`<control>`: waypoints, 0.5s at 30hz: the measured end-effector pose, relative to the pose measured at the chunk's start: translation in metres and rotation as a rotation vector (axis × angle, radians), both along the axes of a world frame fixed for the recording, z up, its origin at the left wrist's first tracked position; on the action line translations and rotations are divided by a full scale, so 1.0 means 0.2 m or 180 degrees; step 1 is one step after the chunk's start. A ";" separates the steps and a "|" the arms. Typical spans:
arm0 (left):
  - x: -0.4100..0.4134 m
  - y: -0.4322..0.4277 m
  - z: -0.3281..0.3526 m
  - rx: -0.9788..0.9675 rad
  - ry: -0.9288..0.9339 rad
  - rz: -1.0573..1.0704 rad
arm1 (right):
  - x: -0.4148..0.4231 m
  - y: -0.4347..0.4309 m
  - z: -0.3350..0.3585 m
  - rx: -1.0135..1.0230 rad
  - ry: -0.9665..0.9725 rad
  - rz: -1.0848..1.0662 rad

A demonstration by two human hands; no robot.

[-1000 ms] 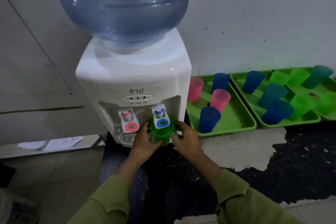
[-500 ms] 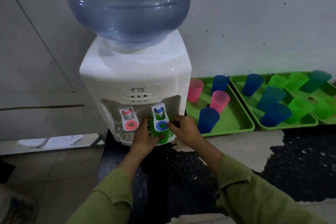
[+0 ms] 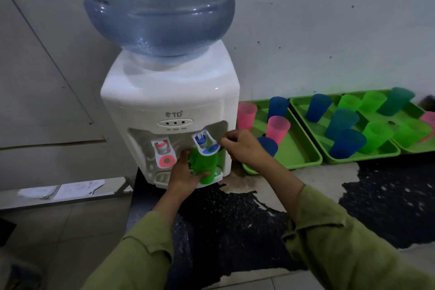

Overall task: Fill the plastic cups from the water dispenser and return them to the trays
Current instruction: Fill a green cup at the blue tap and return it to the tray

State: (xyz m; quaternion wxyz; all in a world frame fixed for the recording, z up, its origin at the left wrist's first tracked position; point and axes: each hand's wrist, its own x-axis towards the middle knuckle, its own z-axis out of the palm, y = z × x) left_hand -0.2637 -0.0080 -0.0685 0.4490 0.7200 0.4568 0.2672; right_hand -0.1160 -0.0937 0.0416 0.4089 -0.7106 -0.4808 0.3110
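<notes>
Two-handed at the spout: pinching the raised edge of the blue tap lever (image 3: 211, 148) with the curled right fingertips (image 3: 223, 141), and wrapping the left fingers (image 3: 202, 175) round the lower wall of the green cup (image 3: 204, 163). Holding that cup with its rim up at the blue tap and its base over the drip tray (image 3: 161, 178), supporting it from below-left with the left hand (image 3: 182, 178), reaching in from the right with the right hand (image 3: 244, 148). Leaving the red tap lever (image 3: 166, 160) untouched. Working at the front of the white water dispenser (image 3: 171, 101), beneath its big blue bottle (image 3: 160, 7). Not making out any stream or water level through the green plastic, so only guessing at a fill in progress for this one cup. Further right along the counter (image 3: 306, 183), finding three green trays: the nearest tray (image 3: 303, 165) carrying pink cups (image 3: 277, 128) and blue cups (image 3: 277, 107), the middle tray (image 3: 367, 158) blue, teal and green ones, the far tray (image 3: 414, 148) partly cut off. Not being able to tell which of those are holding water. Remaining, on this reading: topping off this cup, carrying it back to a tray, repeating for any dry ones.
</notes>
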 end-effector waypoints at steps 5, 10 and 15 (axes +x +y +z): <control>0.01 0.00 0.00 0.0023 0.0033 0.0023 | 0.06 0.01 -0.05 0.0614 -0.0763 -0.0730; 0.00 0.01 0.00 0.0062 0.0118 -0.0025 | 0.14 0.07 -0.04 0.0751 -0.1207 -0.0559; 0.01 0.01 0.01 0.0069 0.0124 -0.0006 | 0.17 0.10 -0.01 0.0832 -0.1295 -0.0051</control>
